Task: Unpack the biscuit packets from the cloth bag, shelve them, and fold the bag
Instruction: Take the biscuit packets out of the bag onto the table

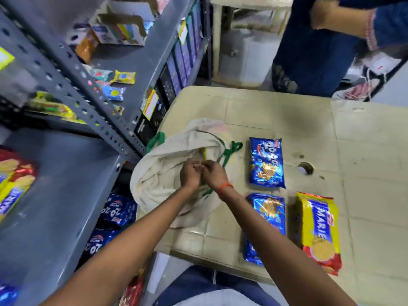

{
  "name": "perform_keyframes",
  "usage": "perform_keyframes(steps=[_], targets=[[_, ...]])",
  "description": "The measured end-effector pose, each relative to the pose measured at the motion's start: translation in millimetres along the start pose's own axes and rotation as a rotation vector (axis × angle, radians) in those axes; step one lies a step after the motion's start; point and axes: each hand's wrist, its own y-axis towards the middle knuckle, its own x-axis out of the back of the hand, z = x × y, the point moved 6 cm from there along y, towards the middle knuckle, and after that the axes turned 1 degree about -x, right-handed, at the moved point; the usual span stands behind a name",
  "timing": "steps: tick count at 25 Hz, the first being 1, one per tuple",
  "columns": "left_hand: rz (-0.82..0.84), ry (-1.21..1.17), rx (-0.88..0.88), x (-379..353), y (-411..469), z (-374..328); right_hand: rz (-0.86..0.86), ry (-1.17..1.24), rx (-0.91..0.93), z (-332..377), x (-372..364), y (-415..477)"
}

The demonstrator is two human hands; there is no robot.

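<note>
Above the cloth bag (159, 180), left hand (189, 176), right hand (213, 176), fingers (194, 164) curled together

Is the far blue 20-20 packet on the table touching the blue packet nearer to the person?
Apart. The head view shows a strip of bare table between the far blue packet and the near blue packet.

Both hands are meeting over the mouth of the cloth bag (163, 177), left hand (190, 174) and right hand (213, 174) with fingers curled, too blurry to tell what they're pinching. The bag is slumping on the table (353, 140)'s left edge. Right of it, two blue packets (266, 163) and a yellow Marie packet (318, 230) are lying flat. The grey shelf (66, 173) is standing on the left.
</note>
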Motion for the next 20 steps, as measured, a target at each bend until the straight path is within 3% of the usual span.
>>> perform_keyframes(steps=[4, 7, 9, 11, 14, 16, 20], targets=[[0.28, 0.207, -0.214, -2, 32, -9, -0.172, -0.334, 0.014, -6, -12, 9], [0.414, 0.386, -0.308, -3, 47, -41, -0.153, -0.468, -0.05, -21, 7, 22], [0.488, 0.363, -0.333, -5, 57, -56, -0.167, -0.548, -0.082, -30, 24, 37], [0.488, 0.3, -0.258, -8, 69, -58, -0.148, -0.532, -0.114, -39, 39, 51], [0.32, 0.08, -0.032, -5, 61, -49, -0.094, -0.39, -0.194, -52, 50, 60], [0.238, -0.134, 0.147, -22, 55, -18, -0.154, -0.299, -0.19, -55, 54, 56], [0.307, -0.364, 0.34, -22, 15, -22, -0.207, -0.049, -0.158, -62, 49, 42]])
